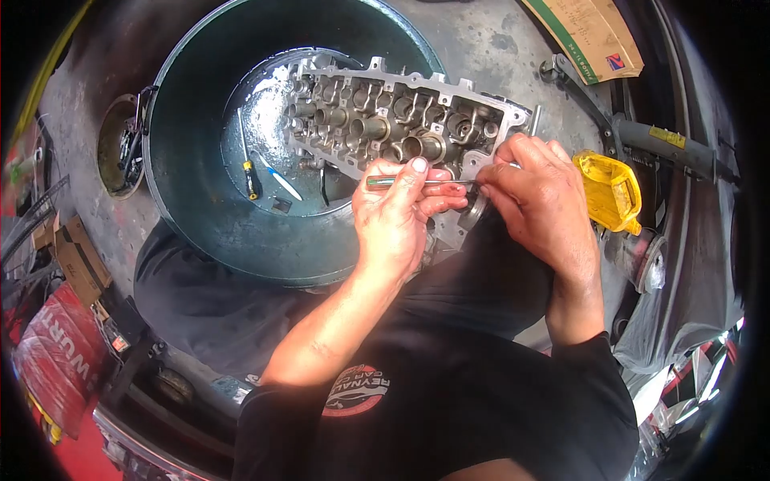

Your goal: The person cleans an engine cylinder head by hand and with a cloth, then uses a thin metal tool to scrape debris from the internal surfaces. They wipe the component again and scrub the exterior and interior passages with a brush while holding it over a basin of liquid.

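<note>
A metal engine cylinder head (pixel 370 128) lies tilted across the right side of a big dark green tub (pixel 183 172), its bores and valve openings facing me. Just in front of its lower edge, my left hand (pixel 393 212) is closed on a slim metal rod (pixel 385 182) with a greenish end, the thumb pressed along it. My right hand (pixel 545 200) is closed too, its fingertips pinched together at the rod's right tip, beside the head's right corner. Whether a small part sits between those fingertips is hidden. Dark smudges mark the fingers of my left hand.
Inside the tub lie a yellow-and-black screwdriver (pixel 252 181) and a blue-and-white pointed tool (pixel 281 178) in shiny liquid. A cut yellow jug (pixel 611 192) stands right of my right hand. A round container of parts (pixel 120 148), a cardboard box (pixel 589 36) and a jack (pixel 662 143) surround me.
</note>
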`<state>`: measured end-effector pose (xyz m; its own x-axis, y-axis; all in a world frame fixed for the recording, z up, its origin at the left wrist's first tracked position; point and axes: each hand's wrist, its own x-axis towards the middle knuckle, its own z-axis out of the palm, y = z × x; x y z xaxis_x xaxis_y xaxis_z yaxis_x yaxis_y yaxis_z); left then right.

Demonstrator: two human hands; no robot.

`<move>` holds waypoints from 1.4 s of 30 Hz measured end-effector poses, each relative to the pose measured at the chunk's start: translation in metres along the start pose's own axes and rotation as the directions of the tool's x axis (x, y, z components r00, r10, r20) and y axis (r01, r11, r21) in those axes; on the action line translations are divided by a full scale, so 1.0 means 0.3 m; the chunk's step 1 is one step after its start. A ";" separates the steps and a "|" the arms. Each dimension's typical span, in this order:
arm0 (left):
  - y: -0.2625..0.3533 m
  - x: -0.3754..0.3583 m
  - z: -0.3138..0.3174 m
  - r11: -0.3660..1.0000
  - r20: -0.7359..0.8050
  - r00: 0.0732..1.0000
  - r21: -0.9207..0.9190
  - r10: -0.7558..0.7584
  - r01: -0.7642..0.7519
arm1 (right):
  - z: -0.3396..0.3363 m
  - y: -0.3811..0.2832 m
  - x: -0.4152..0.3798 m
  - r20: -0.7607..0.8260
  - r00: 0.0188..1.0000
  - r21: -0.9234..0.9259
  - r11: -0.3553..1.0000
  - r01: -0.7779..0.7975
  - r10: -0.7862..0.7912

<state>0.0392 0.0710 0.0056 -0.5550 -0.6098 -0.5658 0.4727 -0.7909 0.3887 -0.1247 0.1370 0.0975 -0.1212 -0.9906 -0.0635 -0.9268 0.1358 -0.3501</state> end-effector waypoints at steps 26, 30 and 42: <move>0.031 -0.058 -0.015 0.788 0.367 0.863 0.385 0.347 -0.481 | -0.001 0.109 -0.153 -0.505 0.760 0.291 0.909 -0.297 0.410; 0.011 -0.056 -0.007 0.608 0.485 0.802 0.535 0.348 -0.587 | -0.001 0.159 -0.129 -0.535 0.730 0.232 0.905 -0.356 0.425; 0.060 0.000 0.106 0.223 0.707 0.676 0.638 0.209 -0.737 | 0.016 0.125 -0.100 -0.122 0.889 0.278 0.875 -0.397 0.442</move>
<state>0.0260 0.0551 0.0355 -0.7599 -0.6141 0.2132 0.0772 0.2404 0.9676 -0.1541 0.1719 0.0817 -0.5609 -0.8222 -0.0971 -0.6635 0.5166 -0.5412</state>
